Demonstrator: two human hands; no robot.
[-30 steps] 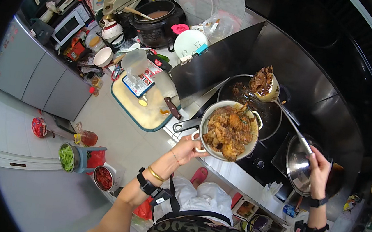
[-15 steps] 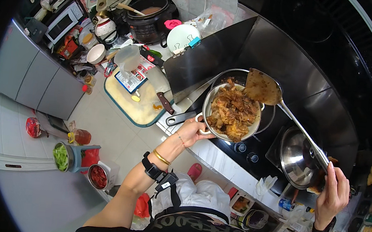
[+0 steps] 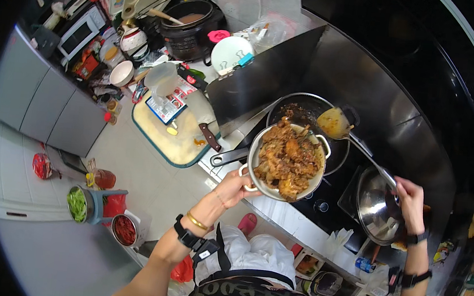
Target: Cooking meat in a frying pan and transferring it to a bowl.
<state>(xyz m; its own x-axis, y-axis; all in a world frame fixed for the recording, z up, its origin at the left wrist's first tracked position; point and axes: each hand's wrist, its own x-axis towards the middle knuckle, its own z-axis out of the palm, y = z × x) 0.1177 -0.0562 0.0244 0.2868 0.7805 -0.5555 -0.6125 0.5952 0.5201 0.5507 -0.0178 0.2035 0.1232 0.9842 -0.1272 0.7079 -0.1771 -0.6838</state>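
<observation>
Steel everywhere at this stove: the left hand point(image 3: 237, 184) is clamped on the side handle of a two-handled serving pot point(image 3: 285, 163), holding it in the air, tilted a little toward the person, right at the near edge of the dark pan point(image 3: 310, 112) on the hob. That pot is heaped with brown braised food, piled close to the rim. Over on the other side, the right hand point(image 3: 410, 196) is closed round the end of a long ladle point(image 3: 337, 122), whose bowl hangs above the pan with a smear of sauce in it. Good transfer work here calls for the pot's rim tucked just beside the pan so drips fall back inside, and for the pot kept level, because a one-handed hold on a load this full looks prone to tipping. Small ladle loads seem wiser than big ones now. A steel lid point(image 3: 378, 206) lies by the right wrist, and a cutting board point(image 3: 175, 135) with a knife point(image 3: 209, 136) sits on the counter to the left.
</observation>
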